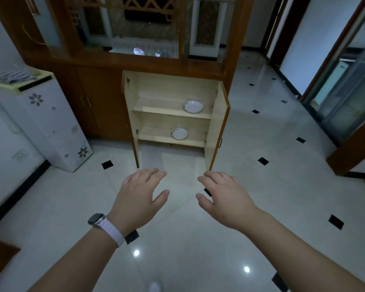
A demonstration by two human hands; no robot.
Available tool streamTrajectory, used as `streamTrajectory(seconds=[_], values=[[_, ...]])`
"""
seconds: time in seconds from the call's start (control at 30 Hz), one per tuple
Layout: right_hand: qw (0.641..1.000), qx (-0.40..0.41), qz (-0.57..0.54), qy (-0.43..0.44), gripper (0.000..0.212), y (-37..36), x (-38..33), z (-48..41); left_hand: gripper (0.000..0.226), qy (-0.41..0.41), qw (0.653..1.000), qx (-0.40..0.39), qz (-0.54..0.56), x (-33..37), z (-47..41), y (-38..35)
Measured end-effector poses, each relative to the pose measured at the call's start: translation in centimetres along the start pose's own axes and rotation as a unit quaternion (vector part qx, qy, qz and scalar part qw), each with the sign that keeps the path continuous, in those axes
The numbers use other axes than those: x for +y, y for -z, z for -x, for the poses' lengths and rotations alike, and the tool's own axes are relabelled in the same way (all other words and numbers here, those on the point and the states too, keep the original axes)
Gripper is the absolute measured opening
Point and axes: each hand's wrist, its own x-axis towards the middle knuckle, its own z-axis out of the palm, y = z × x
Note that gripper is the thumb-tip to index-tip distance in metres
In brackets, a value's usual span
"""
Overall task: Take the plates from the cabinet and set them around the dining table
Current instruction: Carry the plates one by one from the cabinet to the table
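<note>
Your left hand (pixel 138 193) and right hand (pixel 224 198) reach forward over the tiled floor, fingers spread, holding nothing. Well beyond them, the open wooden cabinet (pixel 133 114) holds one white plate (pixel 193 106) toward the upper shelf's right end and another plate (pixel 179 133) mid lower shelf.

Two white plates sit in the open cabinet (pixel 173 114), one on the upper shelf (pixel 193 106) and one on the lower shelf (pixel 179 133), and two cabinet doors stand open. Two bare hands show, left (pixel 138 192) and right (pixel 226 197), with one wristwatch (pixel 96 219). About ten black floor diamonds are visible, though some may be cut off at the edges
</note>
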Motion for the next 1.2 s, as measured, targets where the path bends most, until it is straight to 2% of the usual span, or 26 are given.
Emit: streamTrajectory(seconds=[0.23,0.57,1.0,1.2], values=[[0.999,0.015,0.011,-0.037,0.051,1.1,-1.9,-10.5,0.054,-0.038,0.999,-0.008,0.020,-7.9,-9.8,1.3],[0.996,-0.012,0.021,-0.080,0.053,0.3,0.5,-20.3,0.059,-0.033,0.997,-0.039,0.059,-13.8,-18.8,-1.3],[0.995,-0.043,-0.036,-0.080,0.059,-3.4,11.5,-38.4,0.053,-0.022,0.997,-0.073,0.020,-18.3,-37.4,-6.8],[0.995,-0.025,-0.057,-0.084,0.066,-3.0,17.4,-45.8,0.052,-0.025,0.998,-0.065,0.001,-18.0,-46.6,-8.0]])
